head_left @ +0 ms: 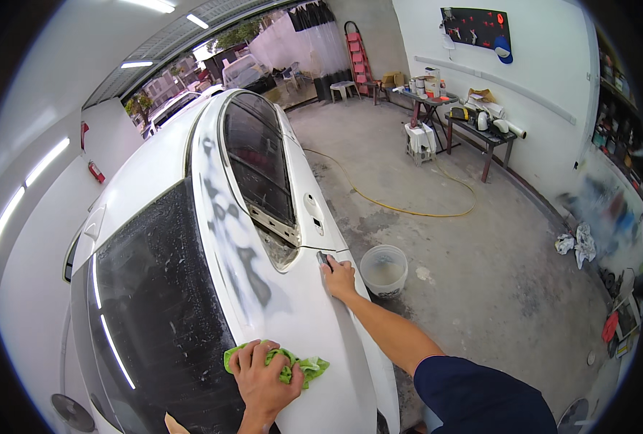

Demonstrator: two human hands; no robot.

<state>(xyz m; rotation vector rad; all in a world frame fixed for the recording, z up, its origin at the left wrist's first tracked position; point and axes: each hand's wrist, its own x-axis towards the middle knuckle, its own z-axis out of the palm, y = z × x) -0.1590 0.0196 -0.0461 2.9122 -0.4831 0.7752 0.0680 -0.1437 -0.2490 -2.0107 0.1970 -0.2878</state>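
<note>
A white car (pixel 328 347) fills the left and middle, with grey sanded patches along its roof pillar. My left hand (pixel 262 380) presses a crumpled green cloth (pixel 311 368) onto the body beside the dark rear window (pixel 155 289). Farther ahead, my right hand (pixel 339 278) is closed round a small dark block (pixel 324 260) laid against the rear side panel. Its underside is hidden, so I cannot tell exactly what kind of block it is. Just ahead of that hand runs the door seam, below the side window (pixel 260 159).
A translucent bucket (pixel 384 271) holding liquid stands on the floor right of the car. A yellow hose (pixel 408 211) curves over the concrete. Workbenches (pixel 480 130) with tools and cans line the right wall. Crumpled sheeting (pixel 584 242) lies at the right.
</note>
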